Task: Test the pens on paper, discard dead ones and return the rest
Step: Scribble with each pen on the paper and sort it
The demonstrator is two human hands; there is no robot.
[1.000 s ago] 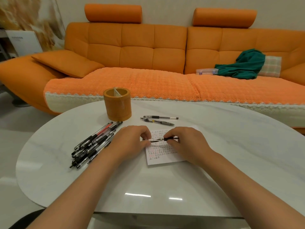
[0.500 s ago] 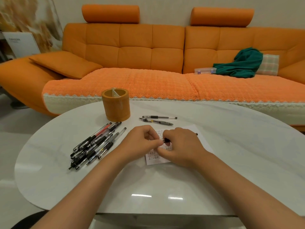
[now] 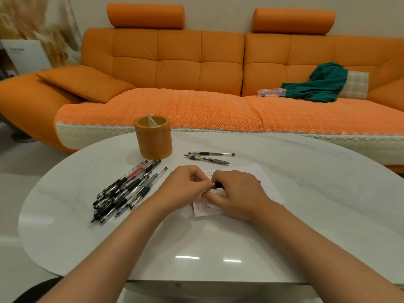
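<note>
Moved since a second earlier: left hand and right hand, then apart with a pen stretched between them, since drawn together fingertip to fingertip over the paper.

Found pinched between both hands: one dark pen, only a short stub showing at the knuckles. Left hand curled, nipping the pen's near end; right hand curled round the barrel. Judged a cap or tip being worked on or off, hence the two-handed hold just above the scribbled patch.

Paper kept flat on the table, partly under the right hand, presumably ready for the test stroke.

Noted left of the paper: a heap of pens, loose and roughly parallel. Untested or already passed, could not tell which.

Noted beyond the paper, well apart from the heap: two pens side by side, probably set aside on purpose as a separate lot.

Found behind the heap: an orange pen pot, upright, no pen above its rim, likely awaiting the working ones.

Hidden: most of the held pen, its tip, the marks under the hands. Too small to read: the scribbles on the paper. Not in view: any bin for dead pens. Cut off: both arms at the lower frame edge.
</note>
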